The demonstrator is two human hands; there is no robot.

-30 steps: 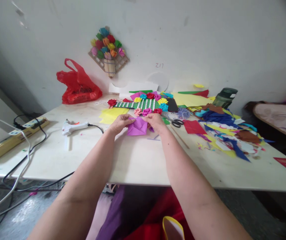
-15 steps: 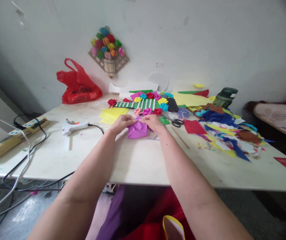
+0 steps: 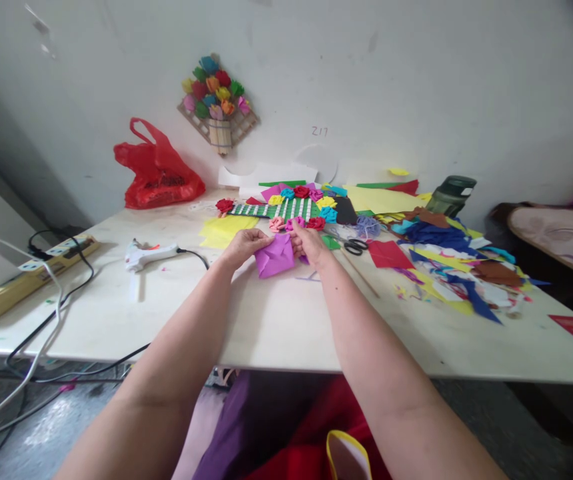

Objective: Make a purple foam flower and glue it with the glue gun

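A creased square of purple paper (image 3: pixel 275 257) is held above the table in the middle of the head view. My left hand (image 3: pixel 245 247) pinches its upper left corner between thumb and fingers. On the opposite side, my right hand (image 3: pixel 309 245) has its fingers at the paper's right edge with the thumb above; whether it grips firmly is hard to see. Just beyond the hands lies a green and white striped guitar-shaped piece (image 3: pixel 293 211) edged with colourful paper flowers. Black-handled scissors (image 3: pixel 355 247) and a thin wooden stick (image 3: pixel 361 275) lie right of my right hand.
To the left are a white glue gun (image 3: pixel 150 255) and a power strip (image 3: pixel 31 273) with trailing cables. Yellow sheets (image 3: pixel 226 231) lie behind my left hand. A red bag (image 3: pixel 161 173) stands at the back; paper scraps (image 3: pixel 441 250) and a green bottle (image 3: pixel 451 195) are right.
Both hands were pinching the purple paper's top edge close together. Now my right hand has shifted to its right side, and the paper's face shows more fully, slightly turned.
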